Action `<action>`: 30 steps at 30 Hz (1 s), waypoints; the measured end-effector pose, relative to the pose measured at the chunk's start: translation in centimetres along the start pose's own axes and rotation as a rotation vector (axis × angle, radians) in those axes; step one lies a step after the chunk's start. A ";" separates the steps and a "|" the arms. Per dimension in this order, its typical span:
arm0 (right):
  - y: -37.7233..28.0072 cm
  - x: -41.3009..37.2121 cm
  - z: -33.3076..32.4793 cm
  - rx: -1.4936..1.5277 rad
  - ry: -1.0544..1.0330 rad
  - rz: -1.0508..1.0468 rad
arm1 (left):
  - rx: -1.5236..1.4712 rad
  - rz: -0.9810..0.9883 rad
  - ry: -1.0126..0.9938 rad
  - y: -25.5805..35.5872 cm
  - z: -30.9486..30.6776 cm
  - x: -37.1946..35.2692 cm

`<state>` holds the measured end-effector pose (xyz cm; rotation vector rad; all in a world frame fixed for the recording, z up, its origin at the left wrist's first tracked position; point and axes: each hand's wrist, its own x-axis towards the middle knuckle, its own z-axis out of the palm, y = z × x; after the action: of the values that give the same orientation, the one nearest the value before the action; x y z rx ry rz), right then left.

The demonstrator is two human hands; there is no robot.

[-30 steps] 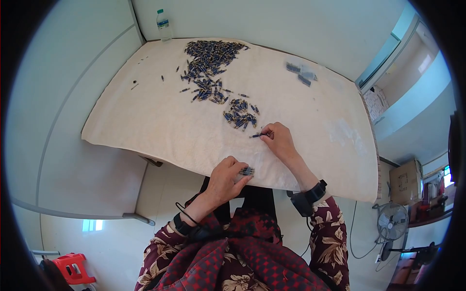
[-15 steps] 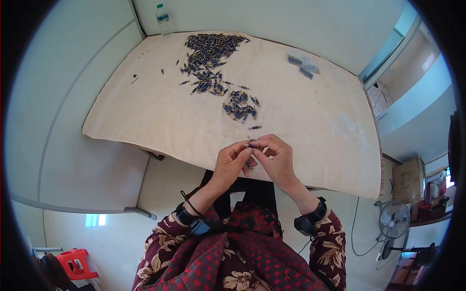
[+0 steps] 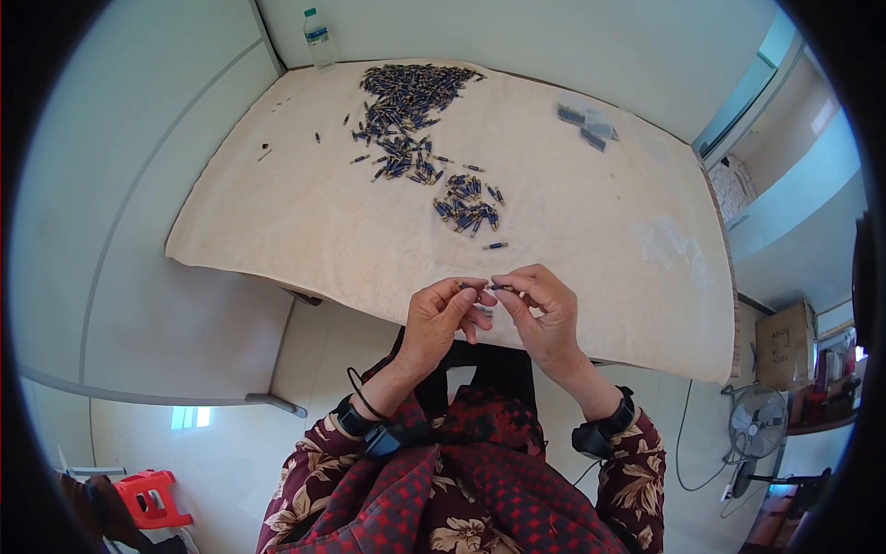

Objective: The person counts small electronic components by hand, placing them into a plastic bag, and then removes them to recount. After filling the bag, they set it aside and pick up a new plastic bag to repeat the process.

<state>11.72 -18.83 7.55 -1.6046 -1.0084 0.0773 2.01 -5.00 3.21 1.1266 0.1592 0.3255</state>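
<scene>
Over the table's near edge my left hand (image 3: 439,312) and my right hand (image 3: 544,312) face each other, fingertips close together. Between my right thumb and forefinger is a small dark cylindrical piece (image 3: 501,287). My left fingers pinch too, with a bit of a small dark part showing at the tips; its kind is too small to make out. Below the fingertips a few small grey parts (image 3: 485,314) show, partly hidden. Just beyond my hands lies a single blue cylinder with metal ends (image 3: 496,246). Past it a small cluster of like cylinders (image 3: 468,203) lies loose.
A big heap of the blue cylinders (image 3: 415,92) covers the far middle of the cloth-covered table (image 3: 277,203). Grey strips of small parts (image 3: 592,138) lie at far right by a clear bag. A water bottle (image 3: 318,42) stands at the back left. A fan (image 3: 758,422) is on the right.
My hands have drawn slightly apart at the fingertips, the right one moving to the right. The dark piece in my right fingers shows more now. The whole view has shifted a little.
</scene>
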 end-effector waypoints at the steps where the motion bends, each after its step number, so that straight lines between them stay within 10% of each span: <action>1: -0.2 0.2 -0.2 0.002 0.011 -0.001 | 0.009 0.000 -0.005 0.2 0.0 -0.1; 30: -1.1 0.9 0.1 0.265 -0.211 0.325 | 0.164 -0.155 -0.097 3.3 0.2 -1.7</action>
<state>11.61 -18.26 8.79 -1.5215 -0.8461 0.5887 -0.13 -4.50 6.19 1.2818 0.1889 0.1203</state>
